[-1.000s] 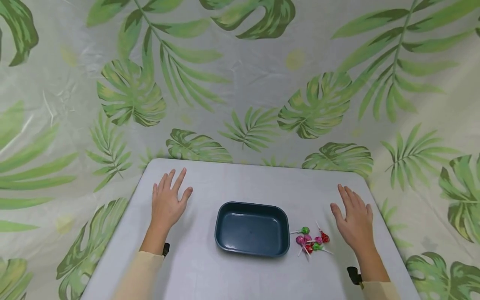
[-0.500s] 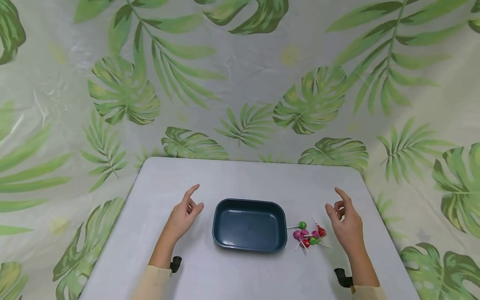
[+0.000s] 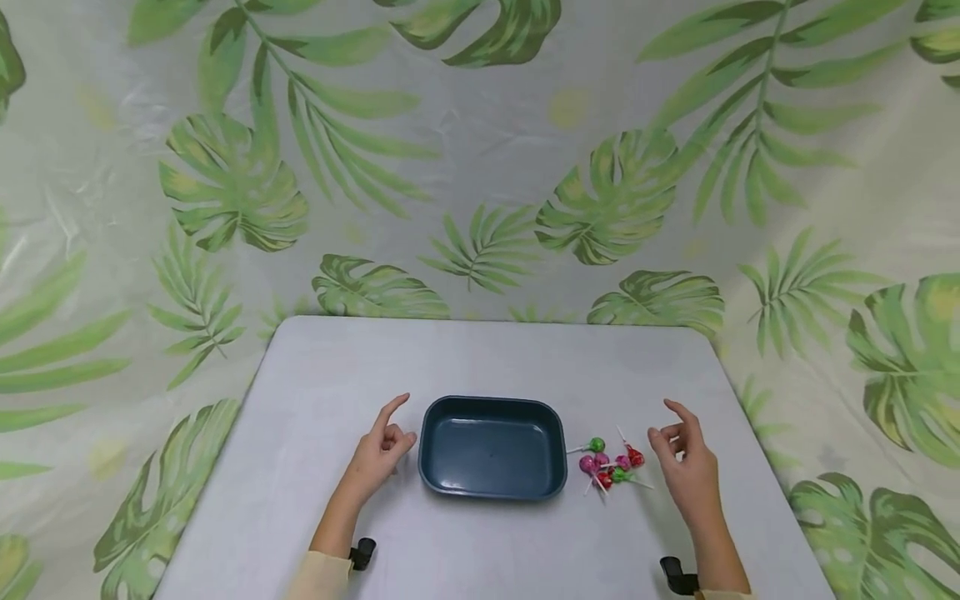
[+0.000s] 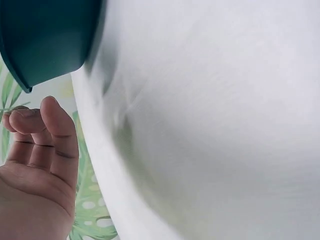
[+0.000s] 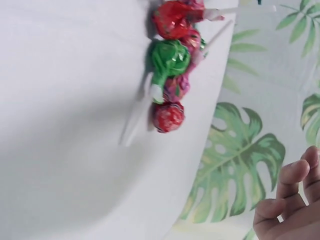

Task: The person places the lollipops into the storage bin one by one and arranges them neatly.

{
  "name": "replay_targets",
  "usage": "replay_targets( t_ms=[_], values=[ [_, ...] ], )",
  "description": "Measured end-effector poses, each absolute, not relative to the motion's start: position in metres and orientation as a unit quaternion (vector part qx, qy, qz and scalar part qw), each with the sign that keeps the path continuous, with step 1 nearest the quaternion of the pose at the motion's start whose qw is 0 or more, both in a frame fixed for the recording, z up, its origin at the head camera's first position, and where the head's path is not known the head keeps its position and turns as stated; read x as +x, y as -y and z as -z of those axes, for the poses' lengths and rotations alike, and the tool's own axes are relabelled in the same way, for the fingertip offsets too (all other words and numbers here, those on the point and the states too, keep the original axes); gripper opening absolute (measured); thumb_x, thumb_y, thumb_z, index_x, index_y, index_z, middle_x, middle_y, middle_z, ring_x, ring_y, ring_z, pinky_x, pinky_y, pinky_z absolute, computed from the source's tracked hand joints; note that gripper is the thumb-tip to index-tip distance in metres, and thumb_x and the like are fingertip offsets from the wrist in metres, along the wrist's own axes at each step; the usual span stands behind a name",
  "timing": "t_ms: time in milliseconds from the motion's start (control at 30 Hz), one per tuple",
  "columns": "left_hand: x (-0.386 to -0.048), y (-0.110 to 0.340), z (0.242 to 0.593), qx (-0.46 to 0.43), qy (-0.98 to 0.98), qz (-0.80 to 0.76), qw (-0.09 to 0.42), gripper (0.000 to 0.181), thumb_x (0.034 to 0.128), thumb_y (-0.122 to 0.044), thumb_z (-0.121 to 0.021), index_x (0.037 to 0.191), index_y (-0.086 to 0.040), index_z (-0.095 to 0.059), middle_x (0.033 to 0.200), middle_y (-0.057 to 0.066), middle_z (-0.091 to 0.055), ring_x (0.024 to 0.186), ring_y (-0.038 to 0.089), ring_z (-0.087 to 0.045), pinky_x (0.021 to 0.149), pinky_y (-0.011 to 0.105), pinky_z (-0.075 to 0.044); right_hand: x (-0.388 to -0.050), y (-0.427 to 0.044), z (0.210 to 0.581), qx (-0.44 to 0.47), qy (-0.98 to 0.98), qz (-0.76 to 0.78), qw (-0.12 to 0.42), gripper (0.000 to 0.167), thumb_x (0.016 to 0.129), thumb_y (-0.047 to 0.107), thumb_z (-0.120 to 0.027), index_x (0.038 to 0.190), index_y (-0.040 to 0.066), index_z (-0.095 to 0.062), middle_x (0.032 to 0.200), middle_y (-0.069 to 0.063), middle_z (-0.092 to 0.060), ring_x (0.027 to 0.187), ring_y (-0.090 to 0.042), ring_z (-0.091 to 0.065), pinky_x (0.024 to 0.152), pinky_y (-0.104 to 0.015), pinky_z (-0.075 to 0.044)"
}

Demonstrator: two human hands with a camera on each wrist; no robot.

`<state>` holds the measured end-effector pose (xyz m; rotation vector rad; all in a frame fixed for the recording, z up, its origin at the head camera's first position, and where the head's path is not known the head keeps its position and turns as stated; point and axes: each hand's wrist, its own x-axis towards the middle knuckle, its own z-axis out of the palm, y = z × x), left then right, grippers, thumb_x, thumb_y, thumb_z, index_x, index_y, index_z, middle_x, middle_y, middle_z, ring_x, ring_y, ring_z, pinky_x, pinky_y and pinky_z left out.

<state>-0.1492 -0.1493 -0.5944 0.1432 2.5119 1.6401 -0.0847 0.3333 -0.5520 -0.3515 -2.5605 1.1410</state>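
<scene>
A dark blue rectangular tray (image 3: 491,493) sits on the white table, its inside bare. Just right of it lies a loose pile of wrapped lollipops (image 3: 605,471) in red, green and pink, with white sticks. My left hand (image 3: 375,458) is held left of the tray, apart from it, index finger extended and the others loosely curled round nothing. To the right of the lollipops hovers my right hand (image 3: 688,467), posed much the same, touching none of them. In the right wrist view, a green lollipop (image 5: 170,57) lies among red ones.
The white table (image 3: 480,550) has rounded far corners. Behind and beside it hangs a leaf-patterned curtain (image 3: 480,167). A black wrist camera sits on each wrist, the left one (image 3: 363,553) and the right one (image 3: 678,575).
Both hands have gone from spread fingers to loosely curled ones. The left hand has moved right and nearer the tray; both have come down the view. Tray and lollipops lie as before.
</scene>
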Motion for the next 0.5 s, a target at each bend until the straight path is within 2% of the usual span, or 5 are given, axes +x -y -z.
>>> replay_targets(
  t_ms=[200,400,500],
  values=[
    [-0.144,0.150,0.604,0.044,-0.828,-0.555,0.072,0.065,0.1035,-0.023,-0.068,0.162,-0.030,-0.039,0.082,0.024,-0.065,0.055,0.010,-0.050,0.050,0.027,-0.048,-0.079,-0.330,0.567,-0.161,0.886,-0.408,0.148,0.051,0.105,0.029,-0.065,0.153,0.027,-0.049,0.095,0.006,-0.061,0.076,-0.003,-0.053,0.061,-0.024,-0.040],
    [-0.141,0.149,0.613,0.035,-0.809,-0.581,0.080,0.061,0.1045,-0.022,-0.067,0.160,-0.028,-0.041,0.076,0.026,-0.060,0.052,0.020,-0.053,0.048,0.027,-0.047,-0.072,-0.328,0.579,-0.192,0.871,-0.429,0.140,0.047,0.105,0.031,-0.065,0.150,0.026,-0.052,0.092,0.010,-0.061,0.075,-0.005,-0.052,0.059,-0.024,-0.040],
    [-0.140,0.148,0.617,0.024,-0.802,-0.589,0.092,0.061,0.1050,-0.022,-0.066,0.160,-0.029,-0.042,0.072,0.025,-0.059,0.052,0.022,-0.053,0.049,0.029,-0.048,-0.068,-0.325,0.586,-0.210,0.864,-0.437,0.137,0.043,0.105,0.029,-0.066,0.147,0.025,-0.055,0.088,0.013,-0.062,0.073,-0.005,-0.050,0.058,-0.025,-0.039]
  ],
)
